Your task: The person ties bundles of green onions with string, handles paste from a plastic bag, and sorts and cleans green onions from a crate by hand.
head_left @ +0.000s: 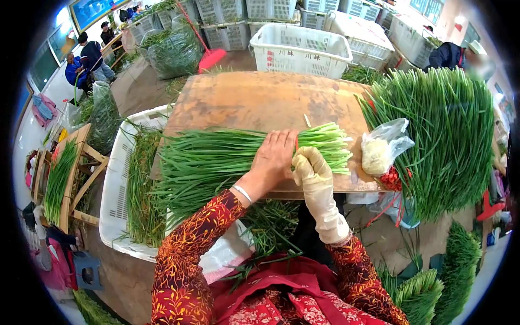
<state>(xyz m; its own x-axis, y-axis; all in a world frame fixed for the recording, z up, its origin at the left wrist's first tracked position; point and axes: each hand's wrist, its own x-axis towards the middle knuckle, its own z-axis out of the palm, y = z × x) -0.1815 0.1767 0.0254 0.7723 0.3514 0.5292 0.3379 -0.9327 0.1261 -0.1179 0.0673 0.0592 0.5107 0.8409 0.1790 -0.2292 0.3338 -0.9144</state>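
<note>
A bundle of long green garlic chives (211,154) lies across the wooden board, leaves to the left and pale cut ends to the right. My left hand (273,154) is bare and presses over the bundle, its fingers together. A thin red tie (296,143) runs round the chives just right of that hand. In a cream rubber glove, my right hand (314,170) is closed at the near side of the bundle, fingers pinched by the tie. The tie's end is hidden in the glove.
A tall heap of chives (433,135) stands at the board's right, beside a clear plastic bag (382,149) and red ties (391,179). White crates (300,51) stand behind the wooden board (244,100). Left is a white basket (116,189) of trimmings. Other people work farther off.
</note>
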